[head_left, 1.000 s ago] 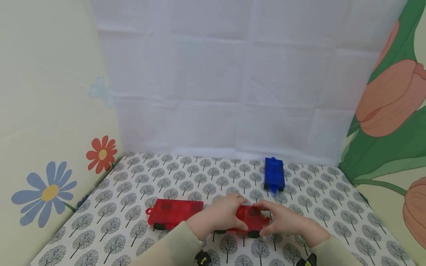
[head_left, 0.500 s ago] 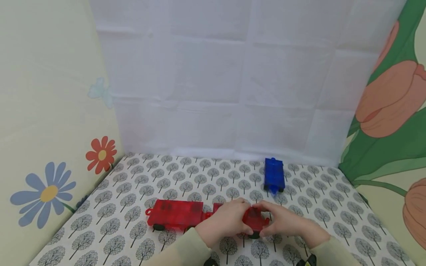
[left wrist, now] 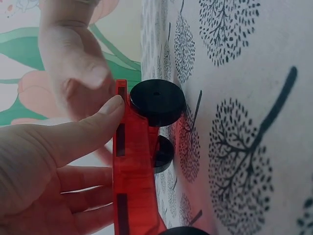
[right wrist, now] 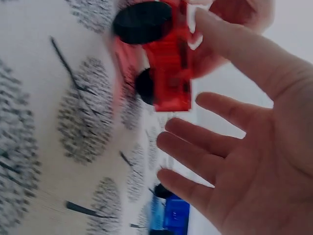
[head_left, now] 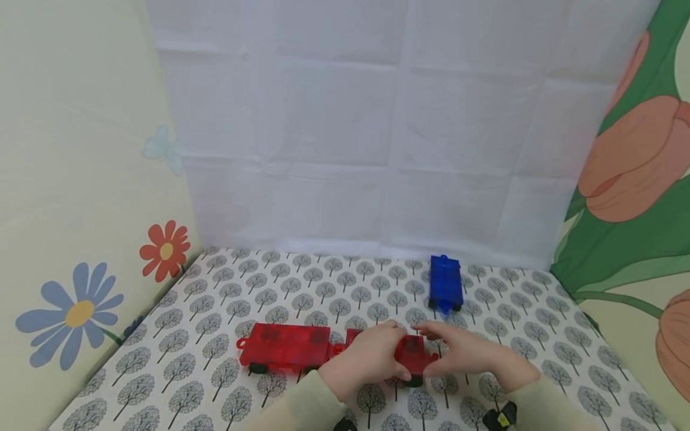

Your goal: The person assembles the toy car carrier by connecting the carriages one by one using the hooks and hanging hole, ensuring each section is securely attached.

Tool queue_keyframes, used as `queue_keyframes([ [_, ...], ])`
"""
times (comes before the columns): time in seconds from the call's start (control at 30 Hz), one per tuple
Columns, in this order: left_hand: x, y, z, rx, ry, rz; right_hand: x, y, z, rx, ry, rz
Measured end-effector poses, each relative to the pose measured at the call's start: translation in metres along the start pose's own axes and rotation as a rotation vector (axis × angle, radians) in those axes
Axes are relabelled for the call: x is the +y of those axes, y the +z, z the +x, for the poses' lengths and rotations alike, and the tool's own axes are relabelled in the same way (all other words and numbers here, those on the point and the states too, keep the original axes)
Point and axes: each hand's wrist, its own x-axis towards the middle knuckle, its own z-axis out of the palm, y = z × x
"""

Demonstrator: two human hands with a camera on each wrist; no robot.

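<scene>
Two see-through red toy wagons with black wheels stand end to end on the tree-print cloth. The left wagon (head_left: 286,346) has a ring at its left end, and red coupling pieces meet in the gap between the two. My left hand (head_left: 372,356) holds the right wagon (head_left: 414,353), thumb on its near edge and fingers over the far side, covering its middle. At that wagon's right end is my right hand (head_left: 463,353), its fingers spread and relaxed. In the right wrist view, its thumb (right wrist: 215,27) lies close by the wagon's edge.
A blue toy wagon (head_left: 445,281) stands farther back on the right, with couplings at both ends. Behind the cloth-covered table (head_left: 323,287) hangs a white sheet (head_left: 345,149). Flower-painted walls (head_left: 81,179) rise at both sides.
My left hand has shifted slightly right along the right wagon, uncovering its left end and the coupling. My right hand's fingers have opened a little, away from the wagon.
</scene>
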Motion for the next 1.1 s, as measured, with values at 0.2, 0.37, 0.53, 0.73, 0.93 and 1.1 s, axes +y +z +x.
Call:
queue_keyframes([
  [0.2,0.001,0.000,0.001,-0.006,-0.013,0.004,-0.003,-0.030,0.003,0.190,-0.002,-0.035],
  [0.37,0.002,0.000,0.001,-0.010,-0.026,0.009,0.005,-0.052,0.016,0.423,0.134,-0.105],
  [0.53,0.001,-0.001,0.001,-0.015,-0.027,0.004,0.018,-0.060,0.030,0.556,0.278,-0.114],
  [0.73,0.001,-0.001,0.000,-0.016,-0.022,-0.008,0.033,-0.060,0.044,0.616,0.347,-0.136],
  [0.93,0.002,-0.001,0.000,-0.021,-0.021,-0.022,0.043,-0.057,0.056,0.588,0.444,-0.170],
  [1.1,0.001,-0.002,-0.001,-0.015,-0.026,-0.028,0.041,-0.055,0.066,0.518,0.505,-0.207],
])
